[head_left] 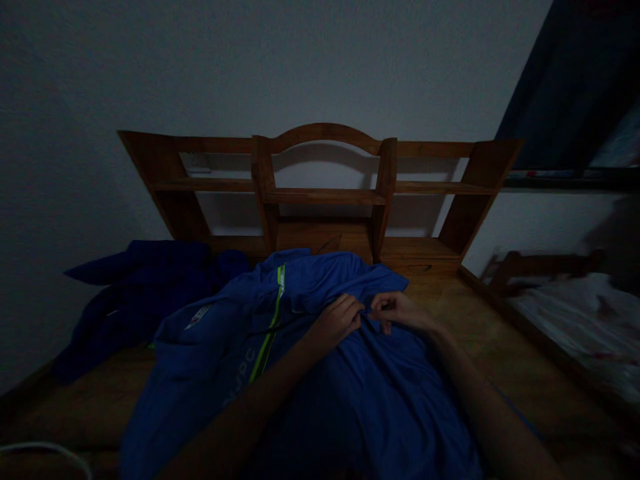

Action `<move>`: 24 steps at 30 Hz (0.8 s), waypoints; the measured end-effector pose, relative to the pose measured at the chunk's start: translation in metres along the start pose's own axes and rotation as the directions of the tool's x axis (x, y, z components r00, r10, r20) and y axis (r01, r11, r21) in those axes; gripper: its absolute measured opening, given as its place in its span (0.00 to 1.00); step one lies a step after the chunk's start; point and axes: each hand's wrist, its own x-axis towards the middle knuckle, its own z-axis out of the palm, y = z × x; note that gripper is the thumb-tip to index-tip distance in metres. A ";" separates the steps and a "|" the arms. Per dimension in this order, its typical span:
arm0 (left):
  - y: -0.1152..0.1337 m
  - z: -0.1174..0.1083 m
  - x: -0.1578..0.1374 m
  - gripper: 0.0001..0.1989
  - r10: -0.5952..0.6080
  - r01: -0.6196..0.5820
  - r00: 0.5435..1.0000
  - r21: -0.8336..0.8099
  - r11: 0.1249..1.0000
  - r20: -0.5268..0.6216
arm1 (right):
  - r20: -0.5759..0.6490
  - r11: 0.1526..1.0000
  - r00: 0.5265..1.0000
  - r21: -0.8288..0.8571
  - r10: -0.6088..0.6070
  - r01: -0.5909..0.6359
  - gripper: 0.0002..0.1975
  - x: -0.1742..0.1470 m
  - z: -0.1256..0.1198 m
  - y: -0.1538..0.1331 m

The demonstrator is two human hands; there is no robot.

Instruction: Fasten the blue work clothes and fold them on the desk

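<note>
A blue jacket with a yellow-green reflective stripe, a small patch and pale lettering lies spread over the wooden surface in front of me. My left hand is closed on the jacket's fabric near the middle, fingers pinched together. Just to its right, my right hand bends its thumb and fingers in a pinch at the same spot of cloth. The two hands nearly touch. In the dim light I cannot make out any button or fastener between the fingertips.
A darker blue garment lies crumpled at the left. Behind the jacket stands a wooden shelf unit against the wall. A raised wooden edge runs along the right, with whitish bedding or plastic beyond it. A white cable curves at the lower left.
</note>
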 end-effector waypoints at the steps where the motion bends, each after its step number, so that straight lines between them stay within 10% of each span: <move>1: 0.000 0.001 0.000 0.09 0.003 -0.003 1.000 -0.001 1.000 -0.001 | -0.004 1.000 1.000 -0.004 -0.001 0.001 0.18 0.000 0.001 0.000; 24: -0.009 0.005 -0.003 0.07 -0.073 0.077 0.997 -0.172 0.982 0.030 | -0.080 0.993 0.995 -0.111 -0.054 0.045 0.16 0.004 -0.001 0.006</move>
